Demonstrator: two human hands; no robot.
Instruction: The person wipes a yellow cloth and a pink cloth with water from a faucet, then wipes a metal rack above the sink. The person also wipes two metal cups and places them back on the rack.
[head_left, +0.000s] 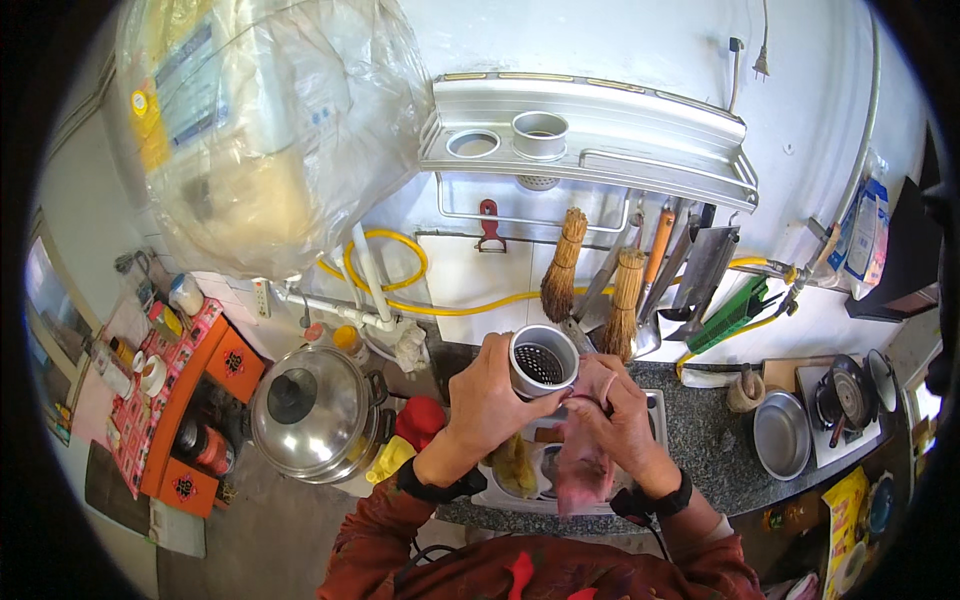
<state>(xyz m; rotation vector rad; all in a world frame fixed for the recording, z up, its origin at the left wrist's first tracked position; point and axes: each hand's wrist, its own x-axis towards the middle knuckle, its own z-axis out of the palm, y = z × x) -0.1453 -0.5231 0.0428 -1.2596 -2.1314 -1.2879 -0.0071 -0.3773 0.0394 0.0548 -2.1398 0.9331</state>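
Note:
My left hand (484, 401) grips a grey metal cup with a perforated bottom (544, 360), tilted so its inside shows. My right hand (621, 420) is closed on a pink cloth (585, 469), which touches the cup's right side and hangs down over the sink. Above them, a silver metal wall shelf (660, 161) has round holes at its left; a similar metal cup (540, 136) with a perforated bottom sits in one of them, and the other hole (473, 143) holds nothing.
A lidded steel pot (311, 412) stands at left beside a red object (420, 421). Straw brushes (564, 266), a red peeler (490, 225) and spatulas hang below the shelf. A steel basin (782, 435) lies on the speckled counter (697, 427). A large plastic-covered object (277, 135) hangs upper left.

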